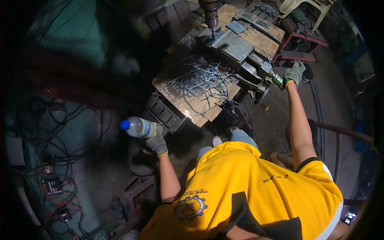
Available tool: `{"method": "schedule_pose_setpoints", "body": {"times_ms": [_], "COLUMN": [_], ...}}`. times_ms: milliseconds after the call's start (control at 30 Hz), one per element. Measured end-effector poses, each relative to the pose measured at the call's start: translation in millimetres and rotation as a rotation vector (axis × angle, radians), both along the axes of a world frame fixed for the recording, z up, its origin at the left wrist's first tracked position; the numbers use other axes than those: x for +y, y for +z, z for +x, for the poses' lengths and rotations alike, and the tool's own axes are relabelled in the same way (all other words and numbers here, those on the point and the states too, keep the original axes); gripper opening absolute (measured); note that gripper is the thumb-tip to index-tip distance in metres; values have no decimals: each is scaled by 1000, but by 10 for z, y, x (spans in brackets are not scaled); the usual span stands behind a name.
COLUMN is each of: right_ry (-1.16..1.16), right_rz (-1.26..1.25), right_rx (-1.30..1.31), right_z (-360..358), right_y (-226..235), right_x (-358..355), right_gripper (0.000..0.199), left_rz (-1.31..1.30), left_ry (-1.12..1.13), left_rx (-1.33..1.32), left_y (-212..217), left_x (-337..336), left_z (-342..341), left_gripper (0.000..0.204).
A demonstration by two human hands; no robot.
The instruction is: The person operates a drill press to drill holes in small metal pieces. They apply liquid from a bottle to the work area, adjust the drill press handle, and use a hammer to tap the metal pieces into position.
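My left hand point(157, 142), in a grey knit glove, is closed around a clear plastic bottle point(139, 127) with a blue cap. The bottle lies nearly sideways, its cap pointing left. On the right, my gloved right hand point(295, 73) is at the outer end of the machine vise's handle point(276, 79), its fingers curled and partly hidden. The machine vise point(236, 46) sits on the drill table. Above its far left end a drill bit point(213, 35) hangs from the chuck point(211, 16). Curly metal shavings point(198, 82) are heaped beside the vise.
A wooden board point(192, 112) lies under the shavings. Flat metal pieces point(237, 27) and a bar point(262, 32) rest behind the vise. Tangled cables point(60, 156) spread across the left side. A red metal stand point(298, 56) is at the far right, and a hose point(319, 116) runs along the floor.
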State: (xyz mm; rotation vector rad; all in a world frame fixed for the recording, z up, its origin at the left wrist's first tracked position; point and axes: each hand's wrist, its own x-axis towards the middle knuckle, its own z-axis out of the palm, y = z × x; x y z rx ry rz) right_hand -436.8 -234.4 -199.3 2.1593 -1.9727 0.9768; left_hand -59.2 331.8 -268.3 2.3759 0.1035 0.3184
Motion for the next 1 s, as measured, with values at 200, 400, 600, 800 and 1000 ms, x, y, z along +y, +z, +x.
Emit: {"method": "schedule_pose_setpoints", "body": {"times_ms": [200,400,600,800,1000], "right_ry": [13,-13,-23,-31,-30], "right_rz": [-24,-6,20,14,-14], "right_rx": [-92,18,-49,-11,5], "right_z": [-1,-4,14,10,-5], "right_y": [-31,-34,-6,-5,-63], "right_x": [-24,-15,-3,6,-39], "right_gripper": [55,53,53,53,54], "left_rz": [-156,-71,63,3,-20], "left_ry": [-77,-33,0,-23,-102], "left_rx": [94,-80,-124,-146,-303], "left_y": [224,102,118,257,171], "left_x": [-64,-70,-62,-129,-107], "left_z": [-134,-57,-115,-181,-144], "left_gripper": [81,81,90,90,91]}}
